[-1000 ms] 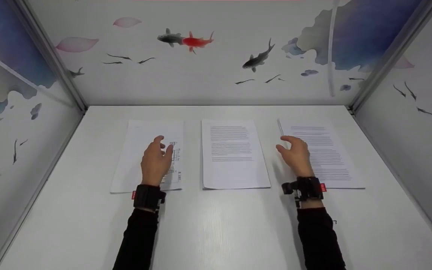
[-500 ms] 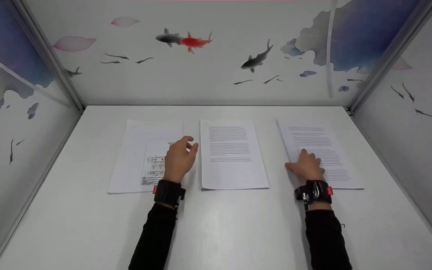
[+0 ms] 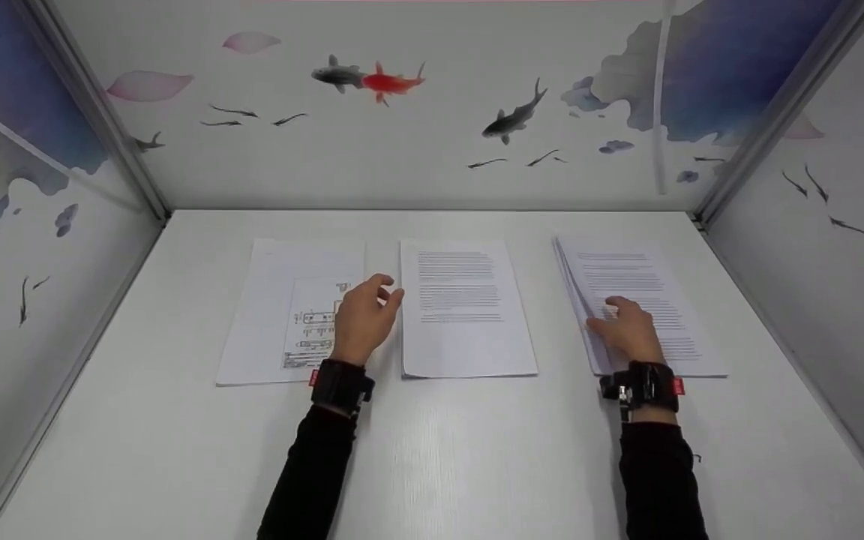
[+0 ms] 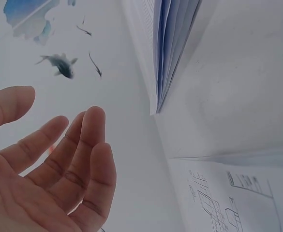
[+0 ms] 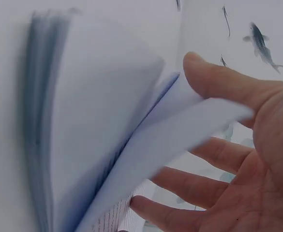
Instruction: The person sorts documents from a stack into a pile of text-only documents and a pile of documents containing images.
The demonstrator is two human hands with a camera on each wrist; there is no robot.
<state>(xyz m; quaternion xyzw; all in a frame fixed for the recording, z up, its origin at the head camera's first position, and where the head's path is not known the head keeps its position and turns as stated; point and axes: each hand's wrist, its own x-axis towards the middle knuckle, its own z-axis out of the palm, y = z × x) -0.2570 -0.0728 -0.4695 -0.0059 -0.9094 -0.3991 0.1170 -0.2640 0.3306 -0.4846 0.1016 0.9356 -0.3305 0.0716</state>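
Three stacks of paper lie in a row on the white table. My right hand [image 3: 631, 330] holds the upper sheets of the right stack [image 3: 672, 322], thumb at their left edge and fingers over the printed top. In the right wrist view the lifted sheets [image 5: 165, 140] bend up between thumb and fingers, apart from the thicker part of the stack. My left hand [image 3: 364, 319] hovers between the left stack [image 3: 252, 330], topped by a printed drawing, and the middle stack [image 3: 469, 349]. Its fingers are loosely bent and hold nothing, as the left wrist view confirms.
White panels with painted fish [image 3: 394, 82] enclose the table [image 3: 432, 450] at the back and both sides. Black camera straps [image 3: 338, 386] sit on both wrists. The middle stack's sheet edges [image 4: 175, 43] stand close to my left hand.
My left hand has moved right, from over the left stack to its right edge. The right hand has come down onto the right stack and raised the left edge of its upper sheets.
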